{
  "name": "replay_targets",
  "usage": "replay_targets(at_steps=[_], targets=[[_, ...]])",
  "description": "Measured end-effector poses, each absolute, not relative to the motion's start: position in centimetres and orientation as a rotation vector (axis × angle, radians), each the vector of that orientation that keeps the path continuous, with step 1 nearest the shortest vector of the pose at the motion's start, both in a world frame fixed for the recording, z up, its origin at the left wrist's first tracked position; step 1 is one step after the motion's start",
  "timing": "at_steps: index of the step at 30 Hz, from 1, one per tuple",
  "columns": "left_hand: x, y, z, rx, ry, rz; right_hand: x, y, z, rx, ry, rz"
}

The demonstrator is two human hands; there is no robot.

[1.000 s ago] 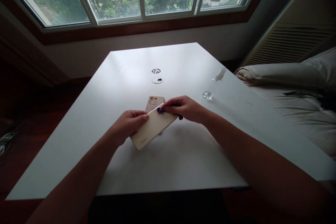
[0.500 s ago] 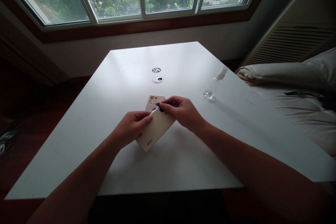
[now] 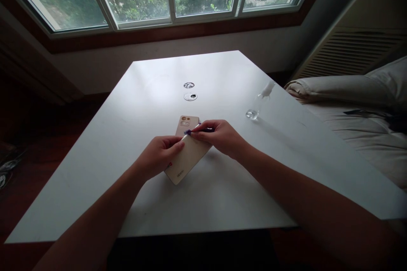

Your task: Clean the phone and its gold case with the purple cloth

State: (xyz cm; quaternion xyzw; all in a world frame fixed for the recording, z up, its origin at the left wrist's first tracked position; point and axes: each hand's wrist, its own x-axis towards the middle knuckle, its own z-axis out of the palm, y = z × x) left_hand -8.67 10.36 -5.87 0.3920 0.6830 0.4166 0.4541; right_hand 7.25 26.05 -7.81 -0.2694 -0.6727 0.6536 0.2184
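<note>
My left hand (image 3: 162,152) pinches the edge of a pale gold phone (image 3: 187,161), which is tilted above the white table. Between the fingertips of my right hand (image 3: 216,135) is a small dark purple cloth (image 3: 188,132), pressed against the phone's upper edge. Behind the phone a second pale piece with camera openings (image 3: 185,121) sticks out at the top; its lower part is hidden. Most of the cloth is covered by my fingers.
On the white table (image 3: 152,80) lie two round flat items, one (image 3: 188,85) behind the other (image 3: 190,97). A clear spray bottle (image 3: 259,103) lies or stands at the right. Pale bedding (image 3: 356,93) borders the table's right side.
My right hand has shifted slightly, its fingertips moving left and down along the phone's edge with the purple cloth. My left hand keeps its hold, nearly still.
</note>
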Motion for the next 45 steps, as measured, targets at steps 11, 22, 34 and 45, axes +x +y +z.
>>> replay_targets(at_steps=[11,22,34,45], targets=[[-9.3,10.6,-5.6,0.696,1.569,1.181,7.5,26.8,-7.3,-0.793,-1.577,1.922],[-8.8,10.4,-5.4,0.862,1.669,1.085,7.5,26.7,-7.5,-0.874,-1.703,1.94],[-9.3,10.8,-5.8,0.701,1.566,1.166,7.5,26.9,-7.5,-0.81,-1.424,2.067],[-8.8,10.9,-4.8,0.613,1.498,1.279,7.1,25.7,-7.0,-0.646,-1.274,2.064]])
